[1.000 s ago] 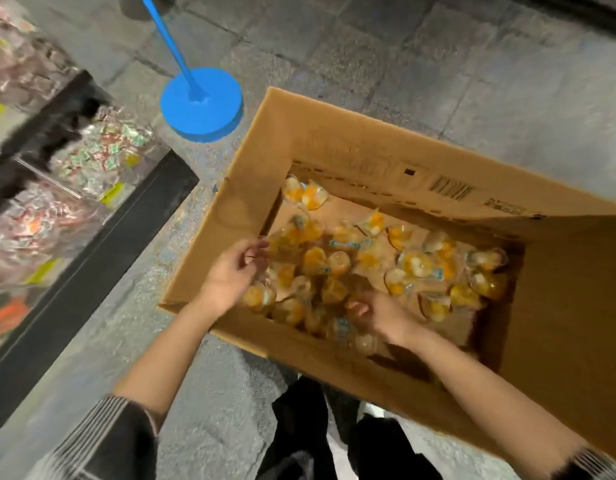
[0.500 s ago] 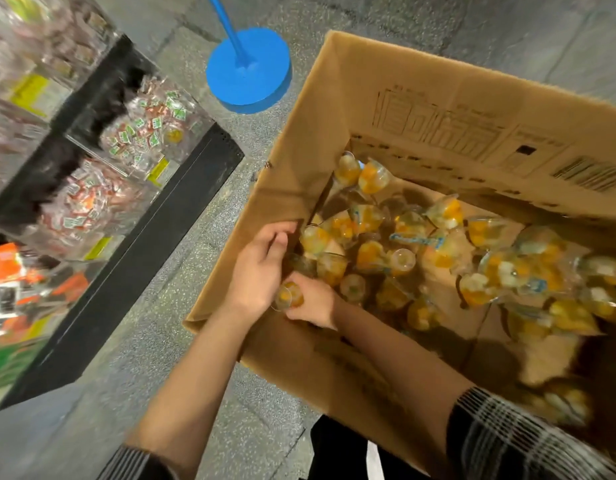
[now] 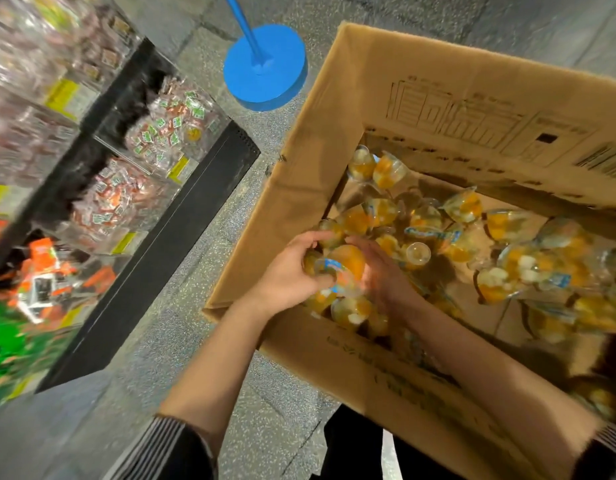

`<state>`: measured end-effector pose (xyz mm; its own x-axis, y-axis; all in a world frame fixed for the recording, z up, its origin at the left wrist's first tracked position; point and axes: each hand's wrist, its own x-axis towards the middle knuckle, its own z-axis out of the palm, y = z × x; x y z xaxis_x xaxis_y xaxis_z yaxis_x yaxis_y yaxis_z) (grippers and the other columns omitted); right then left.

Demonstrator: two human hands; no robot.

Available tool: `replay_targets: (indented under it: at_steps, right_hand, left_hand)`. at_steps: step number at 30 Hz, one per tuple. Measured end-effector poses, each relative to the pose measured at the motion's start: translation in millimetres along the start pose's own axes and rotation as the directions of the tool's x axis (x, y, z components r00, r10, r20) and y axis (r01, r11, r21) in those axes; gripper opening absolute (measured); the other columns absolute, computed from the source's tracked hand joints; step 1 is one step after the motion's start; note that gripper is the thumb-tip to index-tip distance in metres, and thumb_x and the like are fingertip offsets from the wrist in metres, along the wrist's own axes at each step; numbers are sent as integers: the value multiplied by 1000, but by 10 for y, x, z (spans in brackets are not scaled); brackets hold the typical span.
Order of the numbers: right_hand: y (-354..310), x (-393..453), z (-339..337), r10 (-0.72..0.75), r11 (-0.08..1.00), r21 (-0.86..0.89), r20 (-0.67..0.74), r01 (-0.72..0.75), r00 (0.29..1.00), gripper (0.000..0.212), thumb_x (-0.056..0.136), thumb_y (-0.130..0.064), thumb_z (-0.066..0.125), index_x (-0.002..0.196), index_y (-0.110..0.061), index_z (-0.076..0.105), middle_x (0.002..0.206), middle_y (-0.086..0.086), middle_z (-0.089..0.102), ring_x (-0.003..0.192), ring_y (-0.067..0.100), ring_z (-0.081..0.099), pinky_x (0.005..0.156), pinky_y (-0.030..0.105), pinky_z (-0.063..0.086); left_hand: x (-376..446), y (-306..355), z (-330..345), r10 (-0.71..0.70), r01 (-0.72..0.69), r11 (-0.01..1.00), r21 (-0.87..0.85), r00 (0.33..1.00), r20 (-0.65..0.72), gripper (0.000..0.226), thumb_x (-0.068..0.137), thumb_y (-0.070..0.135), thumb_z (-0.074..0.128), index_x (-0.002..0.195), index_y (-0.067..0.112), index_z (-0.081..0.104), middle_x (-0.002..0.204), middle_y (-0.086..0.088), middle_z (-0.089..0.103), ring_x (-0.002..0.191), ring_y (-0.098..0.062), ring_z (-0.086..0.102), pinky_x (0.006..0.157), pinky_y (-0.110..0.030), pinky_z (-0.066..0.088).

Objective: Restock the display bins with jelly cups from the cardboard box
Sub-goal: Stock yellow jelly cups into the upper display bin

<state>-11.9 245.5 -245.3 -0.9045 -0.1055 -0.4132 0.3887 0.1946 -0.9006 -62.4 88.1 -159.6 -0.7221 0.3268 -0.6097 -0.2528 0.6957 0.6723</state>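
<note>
On a speckled stone floor [image 3: 230, 209] beside the display bins [image 3: 161, 133], I watch both hands gather jelly cups [image 3: 341, 268] at the near-left corner of the cardboard box [image 3: 299, 181]. The left hand [image 3: 289, 275] curls its fingers round the cluster; the blurred right hand [image 3: 382, 275] cups it from the opposite side. The bins lie left, nearer the left hand.

Head-mounted, wide-angle, looking steeply down. Close over the cardboard box [image 3: 420, 109], with display bins [image 3: 168, 129] off to the left.
</note>
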Motion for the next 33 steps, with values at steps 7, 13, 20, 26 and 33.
replay_targets:
  at_steps: [7, 13, 20, 26, 33]
  right_hand:
    - [-306, -124, 39, 213, 439, 766, 418, -469, 883, 35, 100, -20, 42, 130, -4, 50, 127, 13, 60, 109, 20, 62, 89, 30, 54]
    - [-70, -147, -38, 302, 437, 600, 604, -670, 737, 49, 99, -39, 44, 135, -8, 49, 128, 15, 56, 111, 27, 58, 85, 35, 53]
    - [369, 4, -260, 212, 849, -437, -234, -297, 949, 30, 96, -22, 50, 125, -14, 54, 122, 12, 57, 108, 30, 56, 86, 41, 49]
    - [657, 73, -94, 227, 703, -703, 75, -111, 971, 65, 89, -31, 62, 146, -22, 33, 143, 15, 39, 127, 34, 43, 97, 40, 41]
    - [724, 88, -26, 171, 658, -742, -17, -128, 985, 62, 89, -46, 60, 140, -19, 38, 135, 10, 48, 120, 29, 51, 90, 39, 44]
  left_hand:
    - [-27, -14, 31, 93, -86, 994, -64, 990, 109, 116, 34, 43, 89, 135, 25, 35, 126, 8, 52, 114, -4, 56, 101, -28, 45]
    - [-78, -53, 59, 131, -135, 991, 10, 979, 155, 102, 45, 18, 94, 123, 31, 30, 116, 8, 51, 105, -2, 56, 90, -14, 45]
    - [-43, -54, 20, 111, -88, 991, 103, 965, -237, 70, 55, 13, 87, 106, 34, 45, 92, 10, 63, 84, -6, 61, 75, -21, 50]
    - [-38, -45, 51, 88, -8, 880, 474, 985, -147, 75, 61, 29, 83, 125, 31, 43, 116, 9, 58, 104, -16, 56, 83, -29, 46]
    - [-26, -24, 62, 75, -16, 837, 547, 993, -86, 74, 64, 31, 81, 127, 27, 41, 118, 5, 57, 109, -18, 54, 83, -30, 45]
